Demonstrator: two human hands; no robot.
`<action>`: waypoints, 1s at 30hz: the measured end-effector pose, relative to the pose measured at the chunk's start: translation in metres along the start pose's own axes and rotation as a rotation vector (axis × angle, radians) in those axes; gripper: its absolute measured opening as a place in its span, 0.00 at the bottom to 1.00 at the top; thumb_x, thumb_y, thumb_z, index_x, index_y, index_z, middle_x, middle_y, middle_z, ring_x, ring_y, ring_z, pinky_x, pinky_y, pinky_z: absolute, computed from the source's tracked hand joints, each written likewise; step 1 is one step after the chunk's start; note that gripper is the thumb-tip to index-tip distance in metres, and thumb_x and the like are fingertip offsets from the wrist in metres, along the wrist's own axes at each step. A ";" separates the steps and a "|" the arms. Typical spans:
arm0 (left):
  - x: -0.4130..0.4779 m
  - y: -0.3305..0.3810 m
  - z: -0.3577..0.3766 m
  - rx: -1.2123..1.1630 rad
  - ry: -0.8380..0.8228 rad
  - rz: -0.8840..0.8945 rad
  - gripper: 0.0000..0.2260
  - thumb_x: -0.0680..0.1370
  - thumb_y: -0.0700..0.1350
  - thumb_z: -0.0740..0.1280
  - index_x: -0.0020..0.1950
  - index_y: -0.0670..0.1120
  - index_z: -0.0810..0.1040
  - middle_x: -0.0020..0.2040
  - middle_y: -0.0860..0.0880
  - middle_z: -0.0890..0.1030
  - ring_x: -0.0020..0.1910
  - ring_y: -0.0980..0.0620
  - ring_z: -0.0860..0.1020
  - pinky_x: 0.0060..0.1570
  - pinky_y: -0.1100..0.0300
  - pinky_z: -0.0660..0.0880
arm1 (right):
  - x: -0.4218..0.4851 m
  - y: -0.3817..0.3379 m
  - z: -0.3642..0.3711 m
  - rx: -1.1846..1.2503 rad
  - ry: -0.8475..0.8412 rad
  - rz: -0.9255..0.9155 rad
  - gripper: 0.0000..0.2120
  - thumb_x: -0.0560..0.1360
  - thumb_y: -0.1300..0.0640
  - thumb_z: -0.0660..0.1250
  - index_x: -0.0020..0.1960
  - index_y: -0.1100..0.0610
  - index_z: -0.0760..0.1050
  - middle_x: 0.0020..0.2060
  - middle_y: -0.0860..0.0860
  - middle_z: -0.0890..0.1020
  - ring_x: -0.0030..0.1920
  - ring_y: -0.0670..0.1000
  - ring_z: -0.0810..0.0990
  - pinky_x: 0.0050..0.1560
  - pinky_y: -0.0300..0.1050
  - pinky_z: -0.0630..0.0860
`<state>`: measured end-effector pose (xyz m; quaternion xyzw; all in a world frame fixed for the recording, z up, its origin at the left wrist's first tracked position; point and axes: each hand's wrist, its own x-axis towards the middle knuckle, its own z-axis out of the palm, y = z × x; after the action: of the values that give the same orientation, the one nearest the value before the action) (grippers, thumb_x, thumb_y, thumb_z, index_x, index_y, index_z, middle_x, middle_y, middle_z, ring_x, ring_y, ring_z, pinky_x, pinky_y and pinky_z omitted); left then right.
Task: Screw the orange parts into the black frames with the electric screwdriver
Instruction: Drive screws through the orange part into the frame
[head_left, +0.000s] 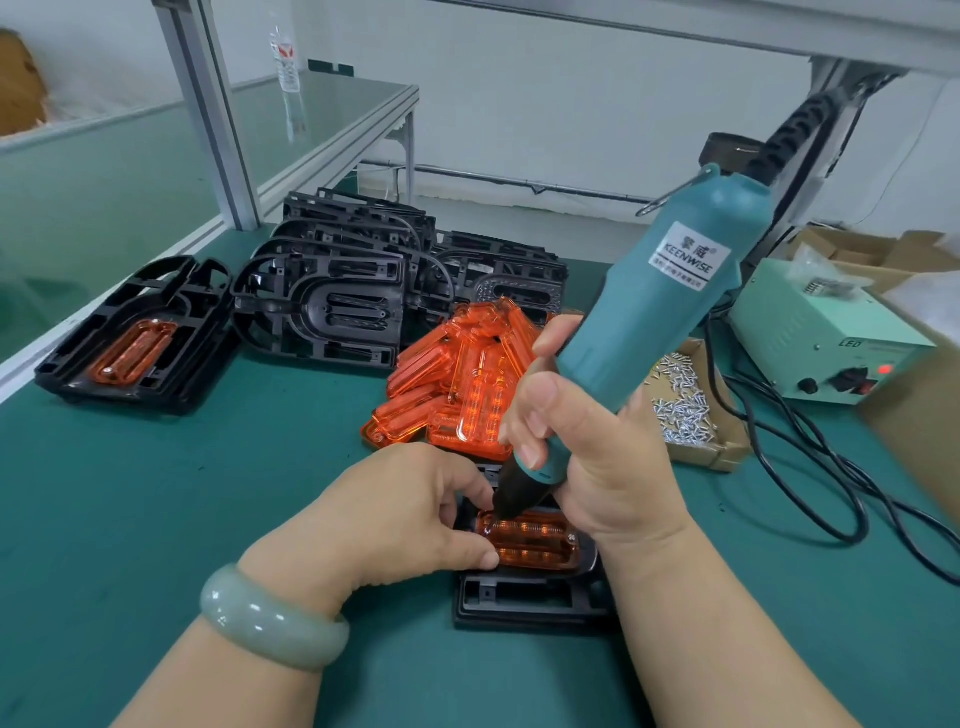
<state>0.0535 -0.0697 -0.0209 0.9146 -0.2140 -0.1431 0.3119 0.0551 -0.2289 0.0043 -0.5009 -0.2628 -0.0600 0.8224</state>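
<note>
Screw-driving step: right hand (597, 467) grips the electric screwdriver (660, 312) on the orange part (535, 540), left hand's (410, 509) fingers (467, 556) pinching it in the black frame (519, 597); next needs steady downward pressure.

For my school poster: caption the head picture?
Right hand sets electric screwdriver on orange part; left hand steadies it.
</note>
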 end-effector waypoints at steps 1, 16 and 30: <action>0.000 0.000 0.000 0.000 0.000 -0.001 0.11 0.64 0.58 0.76 0.40 0.64 0.75 0.28 0.65 0.74 0.26 0.63 0.71 0.32 0.64 0.66 | 0.000 0.000 -0.001 0.003 0.004 0.000 0.09 0.70 0.60 0.67 0.48 0.50 0.76 0.26 0.46 0.73 0.22 0.46 0.71 0.31 0.45 0.70; 0.000 -0.002 0.000 -0.001 -0.007 -0.002 0.11 0.64 0.59 0.75 0.41 0.65 0.75 0.28 0.65 0.74 0.27 0.63 0.72 0.33 0.64 0.68 | 0.001 -0.001 -0.005 0.053 0.065 0.035 0.14 0.69 0.58 0.67 0.54 0.55 0.73 0.26 0.46 0.73 0.23 0.46 0.71 0.33 0.44 0.70; -0.001 -0.003 0.001 -0.012 -0.006 -0.010 0.12 0.64 0.59 0.75 0.43 0.64 0.76 0.29 0.65 0.74 0.27 0.63 0.71 0.33 0.64 0.67 | 0.001 -0.003 -0.005 0.052 0.064 0.035 0.22 0.67 0.47 0.77 0.55 0.55 0.73 0.27 0.47 0.73 0.24 0.46 0.71 0.34 0.45 0.71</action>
<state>0.0534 -0.0678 -0.0230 0.9132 -0.2096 -0.1488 0.3162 0.0564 -0.2345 0.0053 -0.4817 -0.2291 -0.0548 0.8441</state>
